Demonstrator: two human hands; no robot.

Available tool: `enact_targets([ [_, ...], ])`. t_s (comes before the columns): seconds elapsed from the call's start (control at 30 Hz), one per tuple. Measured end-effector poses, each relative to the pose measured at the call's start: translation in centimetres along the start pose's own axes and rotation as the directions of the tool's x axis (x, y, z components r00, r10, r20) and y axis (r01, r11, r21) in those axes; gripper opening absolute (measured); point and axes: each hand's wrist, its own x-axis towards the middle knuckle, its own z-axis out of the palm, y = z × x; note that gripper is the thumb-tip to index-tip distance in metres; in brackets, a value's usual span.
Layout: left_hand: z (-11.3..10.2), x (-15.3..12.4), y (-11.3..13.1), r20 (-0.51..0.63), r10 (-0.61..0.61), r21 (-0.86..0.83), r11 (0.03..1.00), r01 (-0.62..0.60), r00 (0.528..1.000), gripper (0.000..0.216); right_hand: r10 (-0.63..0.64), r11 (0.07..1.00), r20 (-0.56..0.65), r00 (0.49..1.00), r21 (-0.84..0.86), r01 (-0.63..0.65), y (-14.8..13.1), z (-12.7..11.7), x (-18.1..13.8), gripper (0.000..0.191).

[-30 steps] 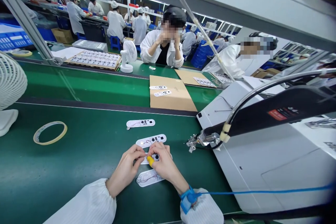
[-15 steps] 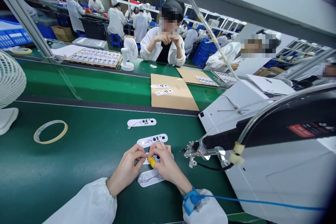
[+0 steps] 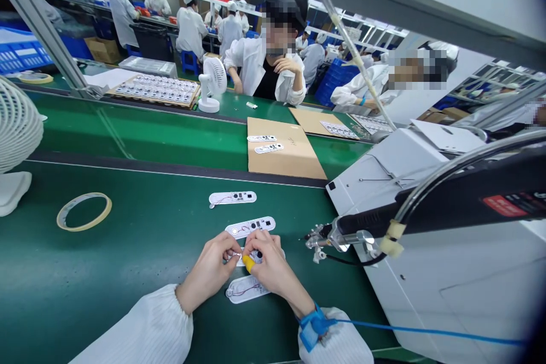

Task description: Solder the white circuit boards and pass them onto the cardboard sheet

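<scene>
Left hand: I see the left hand (image 3: 209, 270) pinched, thumb and forefinger closed on the left end of the held circuit board (image 3: 261, 253).
Right hand: the right hand (image 3: 269, 268) is curled over the same board and grips it from above; one fingertip wears a yellow finger cot (image 3: 248, 263) that presses on it.
Held circuit board: a small white strip, low over the green tabletop (image 3: 140, 250), mostly covered by my fingers; I cannot tell whether it rests on the surface.
Wrist: a blue wrist strap (image 3: 313, 325) sits just behind the held circuit board, on the right wrist, and its blue cord (image 3: 426, 331) runs off to the right.
Nearest board (image 3: 247, 289): flat on the tabletop, just on my side of the held circuit board, partly under the right hand.
Second board (image 3: 250, 227): just beyond the held circuit board.
Third board (image 3: 232, 198): farther beyond, apart from the second.
Tool tip (image 3: 318, 236): metal, on a black arm, to the right of the held circuit board, near but not touching.
White machine housing (image 3: 426, 273): right of the held circuit board, behind the tool tip.
Tape ring (image 3: 84, 211): well to the left of the held circuit board, lying flat.
Cardboard sheet (image 3: 284, 153): well beyond the held circuit board, across a dark seam, carrying two more white strips.
Co-worker (image 3: 268, 68): seated far beyond the held circuit board, a small white fan (image 3: 212, 82) beside them.
</scene>
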Motion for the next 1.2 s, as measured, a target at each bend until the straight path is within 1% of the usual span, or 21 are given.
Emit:
enact_targets([
  [0.23,-0.1,0.8,-0.1,0.006,-0.066,0.004,0.998,0.065,0.998,0.009,0.04,0.999,-0.017,0.999,-0.008,-0.041,-0.5,0.1,0.2,0.03],
  [0.37,0.3,0.8,-0.2,0.006,-0.082,0.011,0.997,0.082,0.997,0.012,0.051,0.999,-0.023,0.998,-0.016,-0.052,-0.5,0.2,0.3,0.028],
  [0.5,0.7,1.2,-0.5,-0.007,-0.09,0.033,0.995,0.09,0.996,0.014,0.054,0.998,-0.046,0.997,-0.025,-0.055,-0.1,0.8,0.6,0.028],
  [0.57,0.5,1.5,-0.5,-0.007,-0.083,0.042,0.996,0.083,0.997,0.015,0.045,0.999,-0.058,0.997,-0.019,-0.046,0.0,0.9,0.8,0.027],
  [0.67,-0.3,1.5,0.0,-0.001,-0.061,0.04,0.997,0.061,0.998,0.015,-0.01,1.0,-0.061,0.998,0.022,0.011,-0.1,0.4,0.5,0.026],
  [0.73,-0.8,0.6,0.7,-0.016,-0.037,0.032,0.999,0.037,0.999,0.014,-0.051,0.997,-0.076,0.996,0.061,0.056,-0.3,-0.5,-0.4,0.025],
  [0.8,-0.8,-1.2,1.2,-0.005,-0.006,0.034,0.999,0.006,1.0,0.014,-0.072,0.992,-0.104,0.992,0.101,0.082,-0.5,-1.2,-1.9,0.026],
  [0.83,-0.7,-2.3,1.4,0.027,0.011,0.05,0.999,-0.012,1.0,0.012,-0.075,0.989,-0.115,0.991,0.12,0.089,-0.6,-1.5,-2.8,0.027],
  [0.9,-0.2,-4.3,1.3,0.129,0.042,0.12,0.991,-0.058,0.991,0.011,-0.074,0.984,-0.113,0.991,0.153,0.091,-0.5,-1.5,-4.6,0.028],
  [0.97,0.2,-5.6,1.1,0.22,0.071,0.213,0.97,-0.119,0.973,0.015,-0.069,0.981,-0.09,0.994,0.177,0.084,-0.1,-1.0,-6.0,0.028],
  [1.03,0.3,-6.0,0.8,0.255,0.11,0.314,0.93,-0.19,0.961,0.024,-0.061,0.978,-0.07,0.996,0.196,0.074,0.3,-0.1,-6.8,0.028],
  [1.1,0.1,-5.7,0.7,0.266,0.163,0.419,0.868,-0.266,0.95,0.031,-0.047,0.975,-0.07,0.996,0.212,0.061,0.7,0.7,-7.0,0.028],
  [1.2,-0.4,-4.6,0.9,0.273,0.228,0.536,0.771,-0.344,0.935,0.032,-0.022,0.975,-0.084,0.996,0.221,0.04,0.9,1.3,-6.7,0.027],
])
